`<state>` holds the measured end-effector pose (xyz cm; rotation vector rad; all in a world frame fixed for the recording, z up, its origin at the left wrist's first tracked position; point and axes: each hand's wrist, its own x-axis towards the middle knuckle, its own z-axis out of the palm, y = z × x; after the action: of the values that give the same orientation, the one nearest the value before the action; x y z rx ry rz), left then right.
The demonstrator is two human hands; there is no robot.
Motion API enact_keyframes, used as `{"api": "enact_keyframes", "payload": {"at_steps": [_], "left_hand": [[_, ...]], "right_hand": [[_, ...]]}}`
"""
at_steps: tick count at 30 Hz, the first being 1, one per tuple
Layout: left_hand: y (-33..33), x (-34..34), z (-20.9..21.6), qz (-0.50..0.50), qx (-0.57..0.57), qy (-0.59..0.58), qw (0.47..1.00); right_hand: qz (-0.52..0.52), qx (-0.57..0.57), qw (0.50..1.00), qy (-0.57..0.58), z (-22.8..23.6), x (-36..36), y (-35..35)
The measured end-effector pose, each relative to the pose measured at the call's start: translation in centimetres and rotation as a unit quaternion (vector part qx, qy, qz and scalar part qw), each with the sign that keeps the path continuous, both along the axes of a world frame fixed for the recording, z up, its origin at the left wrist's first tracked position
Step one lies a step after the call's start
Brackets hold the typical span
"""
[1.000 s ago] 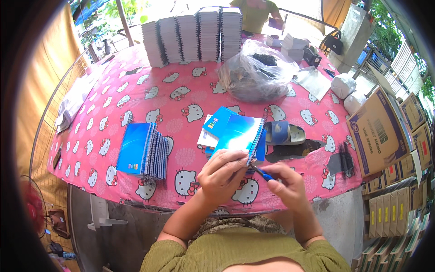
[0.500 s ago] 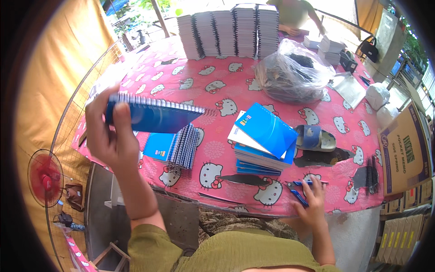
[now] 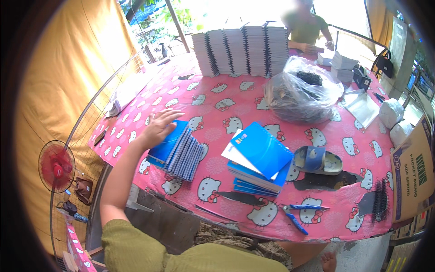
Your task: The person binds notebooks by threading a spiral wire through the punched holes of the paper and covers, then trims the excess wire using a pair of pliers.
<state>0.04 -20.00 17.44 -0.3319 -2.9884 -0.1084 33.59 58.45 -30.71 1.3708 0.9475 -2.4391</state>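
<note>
Blue nbk stack (image 3: 182, 153) under L grip (image 3: 160, 128)

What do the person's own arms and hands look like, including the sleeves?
An olive-green, finely ribbed fabric sleeve covers the upper left arm; the left forearm is bare. The left hand is ungloved, its wrist without a watch. The ungloved right hand shows only partly; its sleeve cannot be seen.

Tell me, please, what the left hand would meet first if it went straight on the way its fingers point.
Probably the clear plastic bag, across the pink tablecloth from the left hand; the standing spiral-bound pads lie near that line, and depth is unclear.
</note>
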Motion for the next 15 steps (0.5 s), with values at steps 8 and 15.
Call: {"api": "enact_keyframes", "payload": {"at_steps": [8,15], "left_hand": [[1.1,6.2,6.9,0.085,-0.007,0.132,0.988],[6.4,8.3,9.3,0.013,0.163,0.176,0.971]], "right_hand": [[-0.002,0.135,0.991,0.0,-0.9,-8.4,-9.1],[0.112,0.362,0.922,0.081,6.4,-14.6,-11.0]]}}
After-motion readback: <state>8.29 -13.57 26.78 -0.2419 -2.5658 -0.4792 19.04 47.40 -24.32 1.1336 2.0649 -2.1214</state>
